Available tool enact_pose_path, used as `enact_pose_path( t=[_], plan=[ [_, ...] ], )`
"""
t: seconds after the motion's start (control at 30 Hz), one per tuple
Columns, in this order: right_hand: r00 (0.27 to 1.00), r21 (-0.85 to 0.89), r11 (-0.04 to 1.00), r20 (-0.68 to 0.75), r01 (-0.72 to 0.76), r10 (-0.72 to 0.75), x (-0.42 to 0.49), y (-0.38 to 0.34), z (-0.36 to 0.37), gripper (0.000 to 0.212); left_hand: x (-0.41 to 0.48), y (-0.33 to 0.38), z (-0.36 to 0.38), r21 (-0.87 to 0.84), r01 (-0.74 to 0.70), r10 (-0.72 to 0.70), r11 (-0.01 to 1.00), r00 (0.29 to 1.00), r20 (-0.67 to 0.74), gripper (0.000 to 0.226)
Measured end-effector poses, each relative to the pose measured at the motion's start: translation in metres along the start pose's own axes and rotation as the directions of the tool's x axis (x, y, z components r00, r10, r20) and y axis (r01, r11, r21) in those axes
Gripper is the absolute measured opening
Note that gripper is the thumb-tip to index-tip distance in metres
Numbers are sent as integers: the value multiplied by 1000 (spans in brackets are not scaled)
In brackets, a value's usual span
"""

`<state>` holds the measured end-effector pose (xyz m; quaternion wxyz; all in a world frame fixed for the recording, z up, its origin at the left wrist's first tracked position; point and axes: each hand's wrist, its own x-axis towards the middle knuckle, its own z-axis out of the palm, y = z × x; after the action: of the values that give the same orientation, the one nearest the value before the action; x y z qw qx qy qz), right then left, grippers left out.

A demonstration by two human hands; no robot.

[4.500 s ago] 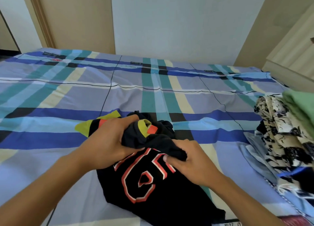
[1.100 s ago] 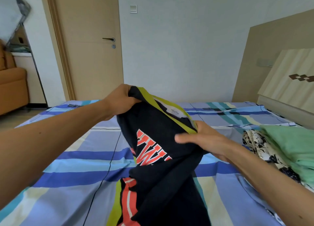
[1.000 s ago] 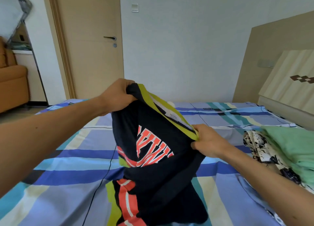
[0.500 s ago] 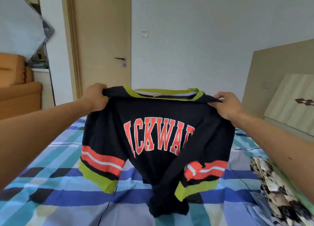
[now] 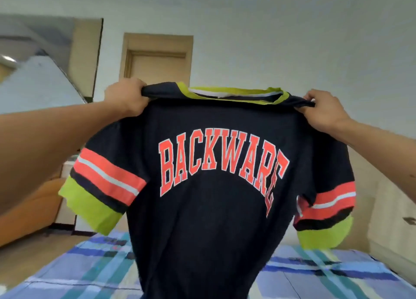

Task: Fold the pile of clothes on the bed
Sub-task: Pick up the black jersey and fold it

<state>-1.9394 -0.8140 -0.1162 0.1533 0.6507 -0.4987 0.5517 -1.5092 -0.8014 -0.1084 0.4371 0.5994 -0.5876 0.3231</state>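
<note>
A black T-shirt [image 5: 211, 220] with red "BACKWARD" lettering, a lime collar and red-and-lime sleeve bands hangs spread out in the air before me. My left hand [image 5: 126, 98] grips its left shoulder seam, and my right hand [image 5: 324, 109] grips the right shoulder. The shirt hangs down over the bed [image 5: 85, 274], which has a blue, teal and cream plaid sheet. The shirt's hem is out of frame below. The pile of other clothes is not in view.
A wooden door [image 5: 157, 58] stands in the far wall behind the shirt. An orange sofa [image 5: 27, 213] sits at the left beyond the bed. A beige headboard panel [image 5: 391, 220] rises at the right.
Both hands have lifted the shirt higher and pulled it wider, so it hangs flat with all the lettering showing. The view has tilted upward, and the clothes pile has left the frame.
</note>
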Motion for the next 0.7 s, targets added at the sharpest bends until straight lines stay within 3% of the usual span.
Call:
enact_pose_path(
  t=[0.17, 0.3, 0.4, 0.5, 0.6, 0.7],
  plan=[
    [998, 10, 1000, -54, 24, -23, 34, -27, -39, 20, 43, 15, -46, 25, -92, 92, 995, 996, -5, 18],
    [999, 103, 994, -37, 26, -22, 40, -30, -56, 22, 52, 16, -62, -126, -160, 169, 979, 984, 65, 16],
    [998, 204, 979, 57, -8, -4, 24, -23, -47, 22, 35, 8, -47, -256, -152, 200, 954, 964, 173, 12],
    [959, 296, 946, 280, -132, 47, -9, -8, -28, 21, 1, 5, -15, -295, -151, 235, 944, 932, 277, 13],
    [800, 221, 936, 593, -276, 96, -63, 27, 16, 20, -60, -17, 44, -330, -106, 264, 938, 835, 483, 15],
    [486, 106, 898, 864, -428, 129, -131, 71, 59, 33, -142, -41, 96, -440, -35, 371, 897, 602, 707, 33]
  ],
)
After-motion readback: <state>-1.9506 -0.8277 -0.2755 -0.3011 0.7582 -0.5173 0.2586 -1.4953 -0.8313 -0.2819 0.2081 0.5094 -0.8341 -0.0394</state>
